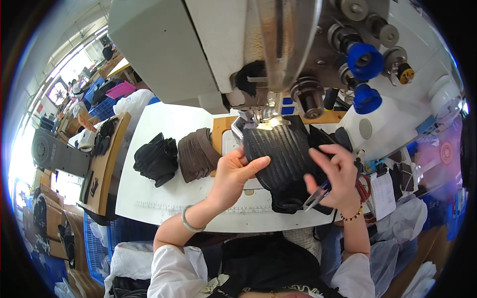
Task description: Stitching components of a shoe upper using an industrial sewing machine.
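Under the lit needle area of a sewing machine (164,49) lies a black leather-like piece (278,154) with rows of small slits, perhaps a shoe upper. My left hand (232,174) pinches its left edge, thumb on top and fingers beneath. By the right edge of the piece, my right hand (340,181) has its thumb and index finger spread. Tucked in that same palm are small thread snips (317,197), their metal blades pointing down and left. More black material (290,198) hangs below the piece at the near side.
Left of the piece, the white table (144,198) bears a black stack (156,159) and a fanned brown stack (196,154) of cut pieces. Red-handled scissors (364,187) and a paper sheet (383,194) lie at right. Blue tension knobs (365,60) jut out overhead.
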Demonstrator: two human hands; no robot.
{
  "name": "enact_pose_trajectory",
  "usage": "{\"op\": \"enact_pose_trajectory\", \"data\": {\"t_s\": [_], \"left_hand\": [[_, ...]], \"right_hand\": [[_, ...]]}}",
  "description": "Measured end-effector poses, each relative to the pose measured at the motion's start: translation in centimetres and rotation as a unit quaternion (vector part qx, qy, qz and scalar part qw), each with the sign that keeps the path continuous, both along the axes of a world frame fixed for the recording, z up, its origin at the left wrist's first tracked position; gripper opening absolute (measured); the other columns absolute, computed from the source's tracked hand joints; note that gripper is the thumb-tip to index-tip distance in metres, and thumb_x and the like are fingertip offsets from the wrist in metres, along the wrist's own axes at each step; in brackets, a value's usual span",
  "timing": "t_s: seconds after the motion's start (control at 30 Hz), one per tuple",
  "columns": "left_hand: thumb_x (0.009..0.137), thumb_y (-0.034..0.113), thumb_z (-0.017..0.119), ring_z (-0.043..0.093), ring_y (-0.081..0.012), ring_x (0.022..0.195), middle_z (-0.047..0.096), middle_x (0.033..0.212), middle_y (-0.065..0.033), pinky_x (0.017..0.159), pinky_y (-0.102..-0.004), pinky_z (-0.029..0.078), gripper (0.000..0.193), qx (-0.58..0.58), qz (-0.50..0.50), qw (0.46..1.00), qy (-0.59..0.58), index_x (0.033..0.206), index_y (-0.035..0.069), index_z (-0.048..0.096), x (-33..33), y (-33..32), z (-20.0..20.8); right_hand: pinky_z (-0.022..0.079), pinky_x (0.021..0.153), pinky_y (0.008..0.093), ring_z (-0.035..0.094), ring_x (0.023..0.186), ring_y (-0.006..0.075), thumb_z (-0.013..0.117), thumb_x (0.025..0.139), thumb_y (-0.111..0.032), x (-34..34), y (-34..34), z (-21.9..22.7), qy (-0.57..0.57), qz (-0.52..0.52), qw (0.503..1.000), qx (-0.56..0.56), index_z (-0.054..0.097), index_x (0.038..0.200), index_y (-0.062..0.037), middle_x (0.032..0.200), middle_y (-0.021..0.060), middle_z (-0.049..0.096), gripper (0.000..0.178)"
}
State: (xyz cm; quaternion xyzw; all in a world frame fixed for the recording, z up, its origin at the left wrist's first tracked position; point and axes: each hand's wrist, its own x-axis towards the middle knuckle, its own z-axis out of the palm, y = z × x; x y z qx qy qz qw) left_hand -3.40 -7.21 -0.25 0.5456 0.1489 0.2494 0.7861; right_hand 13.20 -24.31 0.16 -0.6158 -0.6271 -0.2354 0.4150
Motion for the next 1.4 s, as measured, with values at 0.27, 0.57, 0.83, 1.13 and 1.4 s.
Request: {"op": "enact_pose_trajectory", "data": {"t_s": [0.27,0.57,0.83,1.13,1.4], "left_hand": [[0.099,0.029,0.051,0.068,-0.0171,0.065,0.068,0.072,-0.0134,0.054,-0.0242,0.055,0.04,0.026,-0.116,0.988,0.099,0.089,-0.008,0.063,-0.3,0.6,1.6],[0.083,0.036,0.068,0.065,-0.0309,0.081,0.066,0.091,-0.0166,0.072,-0.0366,0.052,0.038,0.581,0.295,0.615,0.444,0.086,-0.002,0.066,-3.1,13.9,-5.2],[0.079,0.035,0.072,0.065,-0.0275,0.083,0.067,0.089,-0.014,0.076,-0.0359,0.05,0.039,0.525,0.291,0.651,0.465,0.092,-0.002,0.064,-2.7,15.4,-6.2],[0.087,0.0,0.06,0.056,-0.0068,0.055,0.062,0.081,-0.0041,0.046,-0.0191,0.045,0.02,0.232,0.21,0.949,0.029,0.106,-0.002,0.053,-3.9,7.8,1.3],[0.074,-0.008,0.067,0.057,-0.013,0.093,0.05,0.099,-0.0051,0.078,-0.0293,0.049,0.072,0.469,-0.043,0.882,0.005,0.141,0.002,0.042,-3.0,1.5,2.0]], "right_hand": [[0.039,0.06,0.0282,0.05,0.065,0.0151,0.065,0.067,-0.016,0.1,3.2,1.2,-0.167,0.012,0.986,-0.007,0.065,0.111,-0.0071,0.114,0.0052,0.063,0.045],[0.039,0.057,0.0287,0.052,0.063,0.0157,0.067,0.065,-0.022,1.9,4.6,2.2,-0.162,0.091,0.982,0.031,0.068,0.107,-0.0099,0.106,0.0026,0.066,0.043],[0.044,0.059,0.0283,0.054,0.066,0.0169,0.066,0.064,-0.021,2.6,4.6,1.1,-0.104,0.136,0.985,-0.016,0.067,0.113,-0.0099,0.108,0.0025,0.064,0.05],[0.043,0.057,0.0276,0.053,0.063,0.016,0.063,0.066,-0.02,2.7,4.6,0.2,-0.097,0.109,0.989,0.024,0.068,0.111,-0.0106,0.107,0.0023,0.065,0.046],[0.041,0.053,0.0257,0.05,0.058,0.0137,0.064,0.067,-0.023,2.3,4.8,-0.3,-0.123,0.099,0.985,0.064,0.067,0.111,-0.0105,0.113,0.0049,0.065,0.045]]}}
